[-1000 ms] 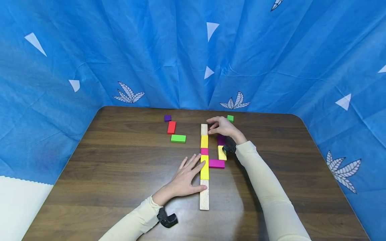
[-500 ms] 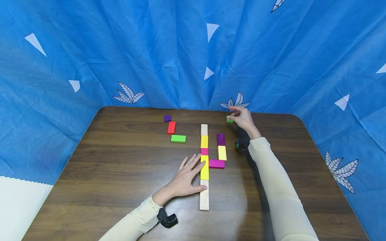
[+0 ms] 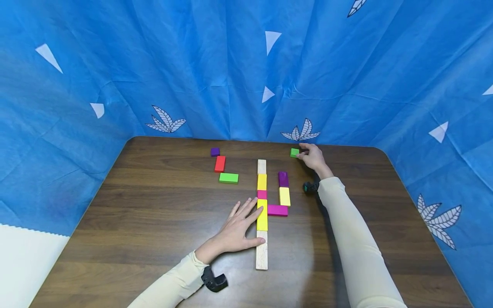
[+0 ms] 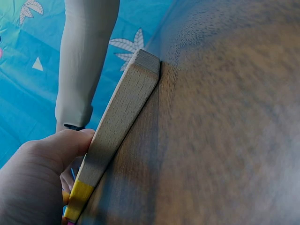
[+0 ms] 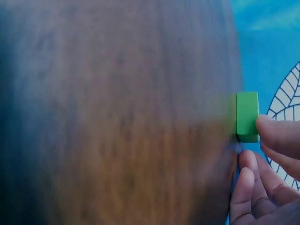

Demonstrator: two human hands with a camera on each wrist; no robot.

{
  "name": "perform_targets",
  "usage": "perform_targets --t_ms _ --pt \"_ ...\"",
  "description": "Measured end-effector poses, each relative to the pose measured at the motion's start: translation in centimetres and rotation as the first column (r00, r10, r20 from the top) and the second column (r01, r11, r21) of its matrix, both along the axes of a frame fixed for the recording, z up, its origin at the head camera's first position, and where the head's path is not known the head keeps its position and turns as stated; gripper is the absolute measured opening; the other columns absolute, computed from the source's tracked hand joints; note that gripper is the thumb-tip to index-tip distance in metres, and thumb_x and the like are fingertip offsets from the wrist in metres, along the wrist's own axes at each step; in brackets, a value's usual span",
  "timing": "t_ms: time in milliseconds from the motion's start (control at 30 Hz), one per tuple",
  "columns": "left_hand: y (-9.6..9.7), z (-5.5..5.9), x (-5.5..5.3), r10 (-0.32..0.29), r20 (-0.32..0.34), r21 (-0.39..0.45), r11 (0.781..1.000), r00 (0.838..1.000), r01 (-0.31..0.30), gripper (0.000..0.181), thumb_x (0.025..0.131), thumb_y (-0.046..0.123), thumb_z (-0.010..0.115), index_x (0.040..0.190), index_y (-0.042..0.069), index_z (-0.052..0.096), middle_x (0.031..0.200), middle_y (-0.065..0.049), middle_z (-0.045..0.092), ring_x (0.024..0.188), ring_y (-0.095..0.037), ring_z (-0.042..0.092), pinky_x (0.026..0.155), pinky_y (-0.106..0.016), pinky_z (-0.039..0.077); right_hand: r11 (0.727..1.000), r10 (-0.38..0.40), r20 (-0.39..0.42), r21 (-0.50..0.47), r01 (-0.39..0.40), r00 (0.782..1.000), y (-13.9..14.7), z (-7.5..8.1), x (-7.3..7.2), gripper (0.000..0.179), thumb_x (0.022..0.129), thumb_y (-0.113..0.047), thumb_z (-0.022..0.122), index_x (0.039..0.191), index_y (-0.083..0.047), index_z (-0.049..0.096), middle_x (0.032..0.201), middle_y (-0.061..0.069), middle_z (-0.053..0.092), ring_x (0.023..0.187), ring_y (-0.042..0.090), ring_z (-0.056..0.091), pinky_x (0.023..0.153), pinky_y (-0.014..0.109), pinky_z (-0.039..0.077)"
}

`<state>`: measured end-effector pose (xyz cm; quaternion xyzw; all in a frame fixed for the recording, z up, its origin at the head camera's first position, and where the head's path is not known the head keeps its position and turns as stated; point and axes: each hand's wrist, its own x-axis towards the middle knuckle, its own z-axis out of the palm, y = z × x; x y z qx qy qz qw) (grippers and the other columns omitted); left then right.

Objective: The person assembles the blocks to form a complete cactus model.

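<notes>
A line of end-to-end blocks runs away from the person: a plain wooden block [image 3: 262, 259], a yellow block [image 3: 262, 222], a pink block [image 3: 262, 194], a second yellow block [image 3: 262, 182] and a far wooden block [image 3: 262, 166]. My left hand [image 3: 233, 233] lies spread beside it, fingertips on the nearer yellow block and thumb on the near wooden one. At the table's back, my right hand [image 3: 313, 158] is just right of a small green block [image 3: 294, 152]. In the right wrist view a fingertip touches this green block [image 5: 247, 116]; the other fingers are loosely bent below, holding nothing.
Right of the line lie a magenta block [image 3: 278, 210], a pale yellow block [image 3: 284, 196] and a dark purple block [image 3: 283, 179]. A longer green block [image 3: 229, 178], a red block [image 3: 220, 164] and a small purple block [image 3: 215, 152] are at left. Blue curtain [image 3: 227, 68] surrounds the table.
My right hand has moved from beside the far wooden block to the small green block, first over it, now at its right side. The left hand keeps its place.
</notes>
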<state>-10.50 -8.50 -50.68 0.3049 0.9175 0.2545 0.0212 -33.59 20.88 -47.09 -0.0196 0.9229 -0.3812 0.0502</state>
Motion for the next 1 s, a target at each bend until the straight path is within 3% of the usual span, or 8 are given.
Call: perform_targets --t_ms 367,767,1000 --pt "0.0 -0.1 0.2 0.001 0.006 0.002 1.000 1.000 -0.001 0.085 0.085 0.058 0.062 0.152 0.012 0.037 0.164 -0.009 0.017 0.152 -0.030 0.015 0.122 -0.054 0.009 1.000 -0.013 0.025 0.002 0.013 1.000 -0.4 -0.4 -0.1 0.040 0.097 -0.009 0.058 0.137 -0.004 0.055 0.135 0.023 0.051 0.113 0.036 0.054 0.096 0.047 0.049" --pt "-0.1 -0.6 0.1 -0.003 -0.062 0.013 1.000 0.998 0.003 0.084 0.084 0.056 0.063 0.149 0.009 0.040 0.162 -0.013 0.022 0.150 -0.033 0.021 0.120 -0.057 0.014 1.000 0.010 -0.033 0.014 -0.009 0.999 -1.2 0.1 0.0 0.032 0.098 -0.009 0.056 0.129 -0.001 0.062 0.131 0.022 0.058 0.112 0.035 0.054 0.094 0.047 0.049" --pt "-0.1 -0.5 -0.1 -0.007 -0.031 0.003 1.000 0.999 0.007 0.085 0.084 0.058 0.062 0.151 0.011 0.037 0.164 -0.011 0.017 0.151 -0.031 0.017 0.122 -0.054 0.009 1.000 0.025 -0.025 -0.003 -0.025 0.999 -1.6 0.2 -0.1 0.037 0.097 -0.015 0.060 0.131 0.000 0.059 0.130 0.021 0.060 0.114 0.034 0.057 0.097 0.047 0.050"
